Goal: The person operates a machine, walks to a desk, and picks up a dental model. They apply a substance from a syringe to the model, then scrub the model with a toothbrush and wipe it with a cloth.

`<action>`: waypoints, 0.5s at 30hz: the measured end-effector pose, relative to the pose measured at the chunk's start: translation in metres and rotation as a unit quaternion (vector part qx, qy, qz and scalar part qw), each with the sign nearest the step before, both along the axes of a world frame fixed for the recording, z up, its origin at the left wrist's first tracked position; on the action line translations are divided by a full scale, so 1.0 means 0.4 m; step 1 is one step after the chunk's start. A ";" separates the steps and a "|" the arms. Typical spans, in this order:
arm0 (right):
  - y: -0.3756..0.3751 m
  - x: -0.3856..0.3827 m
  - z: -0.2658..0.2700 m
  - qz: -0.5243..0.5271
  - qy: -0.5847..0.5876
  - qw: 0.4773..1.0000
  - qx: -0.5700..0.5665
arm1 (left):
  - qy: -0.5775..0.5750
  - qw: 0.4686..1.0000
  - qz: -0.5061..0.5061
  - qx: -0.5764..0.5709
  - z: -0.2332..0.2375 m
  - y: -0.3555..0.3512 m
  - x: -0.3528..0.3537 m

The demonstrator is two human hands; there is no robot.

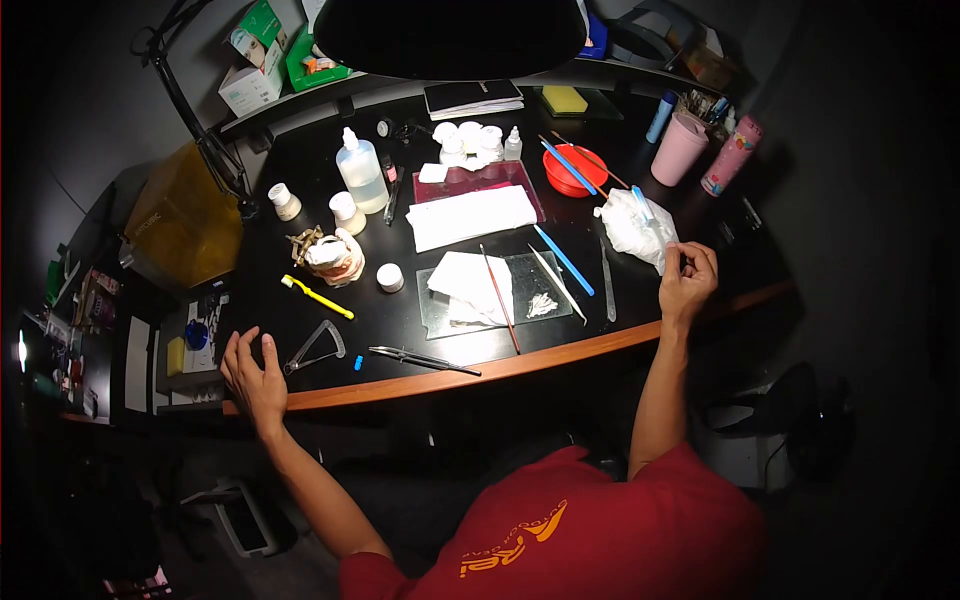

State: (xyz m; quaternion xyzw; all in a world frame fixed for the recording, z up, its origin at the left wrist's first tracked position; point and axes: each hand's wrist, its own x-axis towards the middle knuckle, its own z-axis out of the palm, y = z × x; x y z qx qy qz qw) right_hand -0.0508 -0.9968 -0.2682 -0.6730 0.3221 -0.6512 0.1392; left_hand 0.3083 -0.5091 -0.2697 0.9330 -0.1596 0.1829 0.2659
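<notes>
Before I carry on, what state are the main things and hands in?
Left hand: open, nothing visibly held
Right hand: fingers bent, grip unclear
White papery wad: crumpled
Clear plastic bottle: upright, partly filled
Round red bowl: upright
Yellow plastic toothbrush: lying flat
Pink cylindrical tumbler: upright

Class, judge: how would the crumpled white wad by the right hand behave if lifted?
The wad would probably sag, given its loose folds. Its papery look suggests little weight. The blue item lying on it might slide off.

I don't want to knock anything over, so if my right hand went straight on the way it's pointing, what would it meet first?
Probably the crumpled white wad. Your right hand is right at its edge; whether they touch is unclear from this view.
</notes>
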 end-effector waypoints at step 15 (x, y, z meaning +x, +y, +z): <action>-0.009 0.002 0.037 -0.026 0.126 0.992 -0.006 | -0.051 0.998 -0.015 -0.018 -0.009 -0.001 0.006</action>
